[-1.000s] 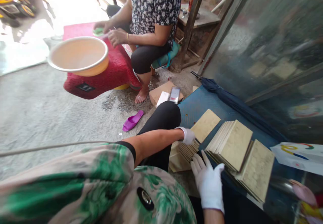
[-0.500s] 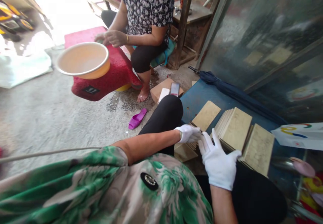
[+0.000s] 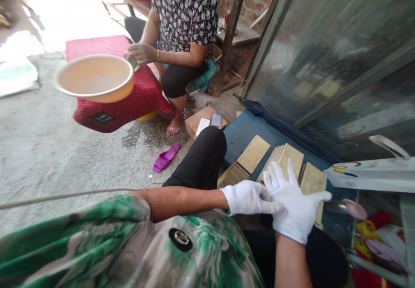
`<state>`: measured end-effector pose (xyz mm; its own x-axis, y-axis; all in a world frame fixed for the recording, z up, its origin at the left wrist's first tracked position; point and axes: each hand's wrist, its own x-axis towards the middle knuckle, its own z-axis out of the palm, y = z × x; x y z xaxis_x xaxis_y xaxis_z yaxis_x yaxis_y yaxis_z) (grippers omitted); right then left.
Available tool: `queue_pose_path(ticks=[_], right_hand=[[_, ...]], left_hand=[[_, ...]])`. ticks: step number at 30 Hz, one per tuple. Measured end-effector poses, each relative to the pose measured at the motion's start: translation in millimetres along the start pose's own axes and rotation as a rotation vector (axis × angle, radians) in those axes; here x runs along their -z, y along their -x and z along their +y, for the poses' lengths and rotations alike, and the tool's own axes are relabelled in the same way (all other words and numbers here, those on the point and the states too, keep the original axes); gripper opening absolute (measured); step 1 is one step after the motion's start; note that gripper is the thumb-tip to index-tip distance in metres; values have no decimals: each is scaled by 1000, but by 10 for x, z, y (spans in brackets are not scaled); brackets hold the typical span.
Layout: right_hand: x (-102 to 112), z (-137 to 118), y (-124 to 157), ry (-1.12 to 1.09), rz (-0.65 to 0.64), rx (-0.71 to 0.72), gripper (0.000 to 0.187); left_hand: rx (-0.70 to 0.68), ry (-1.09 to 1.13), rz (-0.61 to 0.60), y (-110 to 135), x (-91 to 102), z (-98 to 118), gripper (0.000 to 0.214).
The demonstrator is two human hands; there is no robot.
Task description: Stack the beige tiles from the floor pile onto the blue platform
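My left hand (image 3: 248, 198), in a white glove, reaches across with stretched fingers against the palm side of my right hand. My right hand (image 3: 293, 203), gloved too, is spread wide with fingers and thumb apart and holds nothing. Just beyond both hands stand stacks of thin beige rectangular slabs: a slanted row (image 3: 234, 174) on the left, a flat slab (image 3: 253, 154) behind it, a thick stack (image 3: 288, 154) in the middle, partly hidden by my right fingers, and another stack (image 3: 314, 180) on the right.
The slabs rest on a blue surface (image 3: 231, 139), with a folded dark umbrella (image 3: 285, 123) along its back. Right of it lies a white bag (image 3: 372, 173). A co-worker (image 3: 186, 28) sits opposite near an orange basin (image 3: 95, 80) on a red cloth (image 3: 129, 106). A purple slipper (image 3: 166, 158) lies on the floor.
My hands have drawn back from the slabs toward my body. My left hand has moved onto my right palm. The view has turned a little to the right.
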<state>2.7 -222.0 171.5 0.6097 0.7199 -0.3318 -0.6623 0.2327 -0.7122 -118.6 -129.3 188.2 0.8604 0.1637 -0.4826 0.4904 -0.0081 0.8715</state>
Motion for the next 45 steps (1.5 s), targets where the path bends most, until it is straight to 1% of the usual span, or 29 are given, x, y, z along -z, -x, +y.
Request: queue_pose_path(ticks=[1, 3, 7, 9, 11, 13, 15, 17, 21, 23, 25, 28, 29, 31, 33, 37, 41, 43, 45], right_hand=[[-23, -11, -2, -20, -5, 5, 109], [-79, -19, 12, -50, -11, -8, 104], [-198, -8, 71, -46, 7, -6, 103], [-235, -15, 95, -48, -4, -1, 102], [-253, -37, 115, -66, -24, 15, 100], [-261, -65, 132, -84, -37, 37, 99], [-269, -84, 147, -89, -40, 56, 98], [-274, -89, 156, -74, -34, 67, 98], [-283, -102, 165, -34, -21, 90, 103], [-307, -141, 175, -25, -14, 106, 104], [-351, -199, 190, -32, -1, 118, 100], [-426, -263, 203, -82, -12, 124, 90], [-444, -266, 199, -91, -20, 120, 88], [-459, -248, 179, -79, -27, 103, 88], [-451, -211, 151, -48, -9, 84, 94], [-415, -168, 116, -38, 11, 111, 97], [-369, -162, 108, -85, 25, 105, 97], [-346, -147, 108, -128, 37, 90, 95], [-333, -126, 116, -153, 45, 80, 91]], left_hand=[[-60, -53, 41, 27, -18, 42, 51], [-155, -116, 80, 64, -68, 96, 50], [-233, -248, 136, 58, -188, 104, 41], [-266, -267, 136, 28, -234, 84, 37], [-331, -238, 102, 6, -262, 74, 32], [-382, -222, 94, 7, -276, 87, 28], [-381, -256, 118, 33, -282, 124, 28], [-349, -335, 144, 75, -285, 173, 31], [-324, -445, 178, 149, -290, 231, 36], [-360, -426, 219, 174, -288, 222, 36], [-431, -401, 306, 191, -277, 192, 40], [-589, -401, 463, 192, -244, 140, 61], [-637, -411, 487, 185, -231, 128, 64], [-685, -439, 469, 165, -204, 121, 53], [-676, -472, 409, 143, -181, 131, 40], [-649, -440, 307, 106, -155, 164, 27], [-579, -396, 265, 94, -149, 200, 23], [-534, -428, 251, 112, -145, 247, 24], [-477, -511, 232, 143, -137, 317, 24]])
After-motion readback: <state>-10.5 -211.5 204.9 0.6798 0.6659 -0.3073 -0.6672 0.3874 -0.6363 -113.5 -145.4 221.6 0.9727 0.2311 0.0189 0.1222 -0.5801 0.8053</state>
